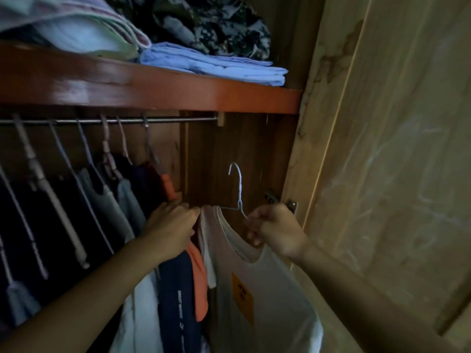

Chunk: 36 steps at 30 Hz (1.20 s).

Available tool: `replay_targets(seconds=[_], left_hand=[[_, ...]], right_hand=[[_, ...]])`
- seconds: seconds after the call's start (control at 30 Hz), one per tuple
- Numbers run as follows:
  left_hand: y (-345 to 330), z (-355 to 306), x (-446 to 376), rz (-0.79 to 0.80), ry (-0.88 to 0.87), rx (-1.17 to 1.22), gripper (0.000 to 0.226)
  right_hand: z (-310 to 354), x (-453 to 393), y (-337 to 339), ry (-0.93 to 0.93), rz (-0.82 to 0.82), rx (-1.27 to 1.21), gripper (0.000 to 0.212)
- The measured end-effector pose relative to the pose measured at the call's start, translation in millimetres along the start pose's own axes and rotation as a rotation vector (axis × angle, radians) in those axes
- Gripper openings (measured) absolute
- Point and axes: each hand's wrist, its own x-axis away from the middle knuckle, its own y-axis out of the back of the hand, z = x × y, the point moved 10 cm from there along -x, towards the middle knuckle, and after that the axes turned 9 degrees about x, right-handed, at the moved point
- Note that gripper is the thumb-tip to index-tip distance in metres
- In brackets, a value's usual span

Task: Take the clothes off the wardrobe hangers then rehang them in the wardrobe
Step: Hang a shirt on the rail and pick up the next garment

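At lower centre of the frame, the person's left hand pinches a white shirt's shoulder while the right hand grips its wire hanger, held below the rail; likely mid-dressing, next needing the hook lifted onto it.

Inside the wardrobe, the left hand pinches the shoulder of a white T-shirt while the right hand holds a wire hanger below the rail, beside hung clothes.

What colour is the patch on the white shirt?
Yellow-orange patch on the shirt; head view.
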Motion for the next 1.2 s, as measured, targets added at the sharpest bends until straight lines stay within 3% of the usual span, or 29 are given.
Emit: replay_targets(seconds=[0.1, 0.23, 0.33, 0.53, 0.73, 0.9, 1.2], left_hand=[[-1, 7, 8, -0.019, 0.01, 0.056, 0.016], [3, 8, 14, -0.074, 0.029, 0.09, 0.014], [2, 13, 15, -0.084, 0.046, 0.093, 0.023], [5, 24, 15, -0.203, 0.076, 0.142, 0.018], [20, 34, 15, -0.324, 0.166, 0.19, 0.015], [25, 42, 12, -0.316, 0.205, 0.199, 0.013], [25, 49, 7, -0.242, 0.237, 0.221, 0.015]], right_hand=[[14, -24, -9, 0.066, -0.047, 0.137, 0.027], [45, -52, -17, 0.131, -0.117, 0.316, 0.016], [69, -71, -26, 0.146, -0.145, 0.294, 0.017], [119, -108, -42, 0.178, -0.222, 0.184, 0.032], [148, -136, -51, 0.172, -0.273, 0.066, 0.032], [167, -159, -67, 0.227, -0.208, 0.063, 0.034], [147, -189, -104, 0.126, -0.048, 0.033, 0.033]])
